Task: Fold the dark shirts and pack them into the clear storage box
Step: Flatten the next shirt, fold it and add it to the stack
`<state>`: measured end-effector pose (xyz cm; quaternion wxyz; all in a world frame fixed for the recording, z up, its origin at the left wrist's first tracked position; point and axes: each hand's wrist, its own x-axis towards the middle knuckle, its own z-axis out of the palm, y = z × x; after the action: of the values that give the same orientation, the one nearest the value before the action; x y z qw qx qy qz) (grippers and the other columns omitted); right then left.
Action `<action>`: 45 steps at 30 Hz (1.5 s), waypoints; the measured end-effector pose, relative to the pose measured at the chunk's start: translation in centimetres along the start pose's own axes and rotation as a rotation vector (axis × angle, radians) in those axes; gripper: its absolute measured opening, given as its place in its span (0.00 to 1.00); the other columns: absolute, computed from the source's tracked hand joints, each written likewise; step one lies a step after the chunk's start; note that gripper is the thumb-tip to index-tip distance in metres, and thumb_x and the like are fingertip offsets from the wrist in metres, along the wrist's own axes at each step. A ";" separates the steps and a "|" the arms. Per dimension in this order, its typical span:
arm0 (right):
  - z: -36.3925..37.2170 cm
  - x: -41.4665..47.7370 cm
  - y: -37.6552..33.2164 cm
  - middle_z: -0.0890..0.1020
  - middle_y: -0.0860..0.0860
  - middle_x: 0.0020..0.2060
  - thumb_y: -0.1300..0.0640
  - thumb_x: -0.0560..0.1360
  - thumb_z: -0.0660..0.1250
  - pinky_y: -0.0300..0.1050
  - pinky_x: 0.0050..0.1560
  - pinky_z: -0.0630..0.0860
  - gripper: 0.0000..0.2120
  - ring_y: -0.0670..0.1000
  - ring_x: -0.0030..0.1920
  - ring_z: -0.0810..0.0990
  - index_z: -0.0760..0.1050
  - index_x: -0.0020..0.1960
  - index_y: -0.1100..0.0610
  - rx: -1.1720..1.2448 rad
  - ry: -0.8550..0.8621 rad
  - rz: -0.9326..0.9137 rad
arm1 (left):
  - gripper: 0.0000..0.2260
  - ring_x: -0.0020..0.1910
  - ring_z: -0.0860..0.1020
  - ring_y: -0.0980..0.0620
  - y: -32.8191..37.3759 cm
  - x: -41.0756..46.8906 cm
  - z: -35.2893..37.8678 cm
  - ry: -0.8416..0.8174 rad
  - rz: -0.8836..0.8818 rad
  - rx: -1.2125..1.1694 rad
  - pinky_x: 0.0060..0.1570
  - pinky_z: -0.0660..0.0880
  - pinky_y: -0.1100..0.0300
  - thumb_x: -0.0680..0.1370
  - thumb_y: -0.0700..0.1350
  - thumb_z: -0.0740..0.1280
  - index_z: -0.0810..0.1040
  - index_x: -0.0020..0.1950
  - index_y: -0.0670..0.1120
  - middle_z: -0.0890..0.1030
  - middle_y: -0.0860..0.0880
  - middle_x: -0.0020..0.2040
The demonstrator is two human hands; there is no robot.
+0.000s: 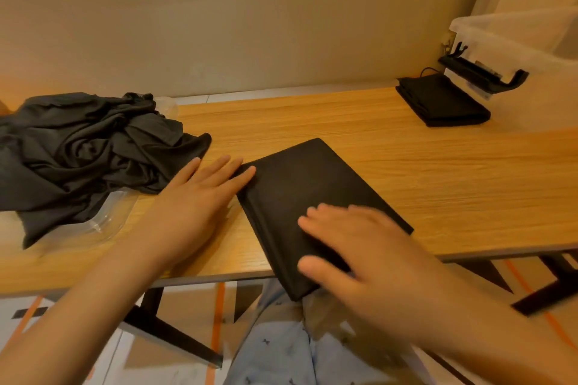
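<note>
Head view: folded dark shirt (312,197) flat on wooden table (438,181), centre front, turned on a diagonal, near corner hanging past the table's front edge. Left hand (200,197) flat beside it on the left, fingers straight and close together, fingertips touching the shirt's left edge. Right hand (359,247) laid on the near half of the same shirt, motion-blurred, fingers straight and spread a little, nothing gripped. Both forearms bare, reaching in from the bottom of frame.

Further out, left: loose pile of dark shirts (87,150), crumpled, unfolded, just beside the left hand. Clear plastic (103,222) under the pile's near side; bag or tray, cannot tell. Far right: second folded shirt (444,103), neat dark rectangle on the table near the back edge, well apart from the hands. Just right of it, clear storage box (525,50), only partly in frame, black latch (481,72) sticking out from its side. Inside of box hard to read through the plastic.

Below the table edge: light blue patterned trousers (275,347), black table legs (169,331), patterned floor with orange stripes. Plain beige wall behind.
</note>
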<state>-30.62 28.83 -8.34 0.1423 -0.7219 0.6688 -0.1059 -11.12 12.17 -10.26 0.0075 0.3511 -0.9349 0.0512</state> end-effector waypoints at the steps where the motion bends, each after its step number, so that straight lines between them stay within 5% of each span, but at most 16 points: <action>1: -0.5 0.6 1.0 0.51 0.35 0.76 0.33 0.77 0.46 0.31 0.67 0.37 0.30 0.34 0.74 0.44 0.51 0.77 0.40 -0.006 0.040 -0.022 | 0.31 0.74 0.36 0.62 0.9 -0.4 -0.3 0.007 0.011 -0.087 0.70 0.32 0.62 0.81 0.42 0.54 0.37 0.73 0.62 0.39 0.59 0.76; 5: -0.7 3.3 5.4 0.47 0.36 0.75 0.43 0.81 0.52 0.35 0.74 0.39 0.26 0.34 0.74 0.39 0.49 0.77 0.42 -0.023 -0.027 -0.077 | 0.27 0.72 0.38 0.72 5.6 -2.0 -0.2 0.006 0.143 -0.408 0.71 0.36 0.70 0.75 0.65 0.39 0.41 0.74 0.64 0.41 0.67 0.74; 7: 0.0 3.7 6.7 0.45 0.35 0.74 0.41 0.82 0.49 0.40 0.76 0.40 0.26 0.33 0.73 0.38 0.46 0.77 0.42 -0.053 -0.061 -0.077 | 0.28 0.72 0.37 0.72 6.4 -2.1 1.0 -0.035 0.185 -0.415 0.72 0.37 0.68 0.76 0.66 0.38 0.40 0.75 0.61 0.40 0.66 0.75; 11: 1.3 2.6 6.6 0.38 0.36 0.75 0.34 0.78 0.44 0.32 0.68 0.30 0.31 0.33 0.72 0.32 0.38 0.76 0.41 -0.105 -0.065 -0.039 | 0.28 0.74 0.37 0.67 5.2 -2.1 2.4 -0.016 0.244 -0.329 0.73 0.37 0.65 0.79 0.64 0.40 0.42 0.78 0.58 0.42 0.62 0.78; 16: 0.7 -0.7 6.1 0.26 0.33 0.69 0.23 0.68 0.50 0.32 0.61 0.19 0.44 0.33 0.65 0.21 0.30 0.73 0.35 -0.143 -0.197 -0.079 | 0.35 0.76 0.40 0.63 3.0 -3.4 2.3 -0.047 0.325 -0.359 0.74 0.39 0.60 0.77 0.70 0.51 0.43 0.78 0.58 0.41 0.63 0.78; 19: -0.8 -1.2 7.0 0.28 0.30 0.69 0.24 0.65 0.60 0.30 0.60 0.19 0.48 0.31 0.66 0.23 0.32 0.72 0.33 -0.117 -0.247 -0.096 | 0.45 0.76 0.38 0.63 2.4 -4.1 2.1 -0.076 0.332 -0.345 0.73 0.37 0.61 0.71 0.74 0.59 0.40 0.78 0.58 0.38 0.63 0.77; 23: -0.9 -0.6 8.4 0.27 0.32 0.69 0.30 0.67 0.66 0.37 0.67 0.22 0.51 0.34 0.68 0.24 0.30 0.72 0.35 -0.281 -0.229 -0.163 | 0.49 0.78 0.44 0.57 2.5 -3.7 2.6 0.063 0.355 -0.146 0.74 0.43 0.57 0.71 0.64 0.70 0.43 0.80 0.52 0.44 0.54 0.80; 29: 2.2 -0.3 10.2 0.60 0.48 0.76 0.42 0.71 0.65 0.50 0.74 0.50 0.39 0.48 0.77 0.53 0.53 0.78 0.47 -0.315 0.080 -0.283 | 0.42 0.78 0.54 0.50 3.4 -3.2 3.7 0.158 0.431 0.003 0.73 0.54 0.51 0.72 0.45 0.75 0.54 0.79 0.47 0.56 0.48 0.79; 32: 2.5 -0.5 10.3 0.65 0.50 0.74 0.49 0.69 0.69 0.54 0.72 0.56 0.39 0.51 0.75 0.60 0.58 0.77 0.49 -0.368 0.134 -0.382 | 0.36 0.77 0.55 0.51 3.2 -3.6 4.0 0.163 0.468 -0.007 0.73 0.55 0.52 0.75 0.42 0.70 0.55 0.79 0.48 0.59 0.48 0.78; 37: 2.3 -0.6 10.3 0.67 0.47 0.73 0.49 0.75 0.61 0.52 0.73 0.54 0.29 0.48 0.75 0.60 0.61 0.75 0.47 -0.335 0.149 -0.421 | 0.25 0.77 0.57 0.56 3.1 -3.9 2.8 0.139 0.462 -0.213 0.74 0.53 0.56 0.80 0.47 0.57 0.61 0.77 0.53 0.63 0.53 0.77; 40: 1.7 -0.6 10.2 0.71 0.41 0.69 0.51 0.77 0.58 0.48 0.74 0.53 0.22 0.42 0.73 0.63 0.67 0.72 0.44 -0.094 0.180 -0.375 | 0.23 0.76 0.57 0.60 2.5 -3.6 4.1 0.094 0.405 -0.305 0.75 0.53 0.59 0.79 0.46 0.58 0.64 0.75 0.56 0.63 0.58 0.76; 43: 0.5 -1.0 9.2 0.73 0.33 0.65 0.55 0.78 0.64 0.38 0.74 0.55 0.20 0.36 0.71 0.64 0.72 0.66 0.36 0.317 0.135 -0.242 | 0.20 0.74 0.53 0.69 1.1 -4.4 5.3 -0.052 0.453 -0.496 0.76 0.55 0.52 0.80 0.49 0.59 0.68 0.68 0.70 0.61 0.78 0.67; 45: -1.1 -1.3 7.8 0.78 0.33 0.60 0.56 0.76 0.64 0.29 0.66 0.63 0.18 0.35 0.67 0.69 0.76 0.60 0.35 0.578 0.133 -0.160 | 0.19 0.70 0.65 0.66 2.1 -4.5 2.5 0.025 0.306 -0.697 0.69 0.67 0.62 0.78 0.46 0.62 0.75 0.64 0.67 0.72 0.74 0.62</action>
<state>-38.39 29.51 -9.98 0.2890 -0.6934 0.5599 -0.3496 -9.07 16.44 -13.18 0.1301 0.1833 -0.9377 -0.2649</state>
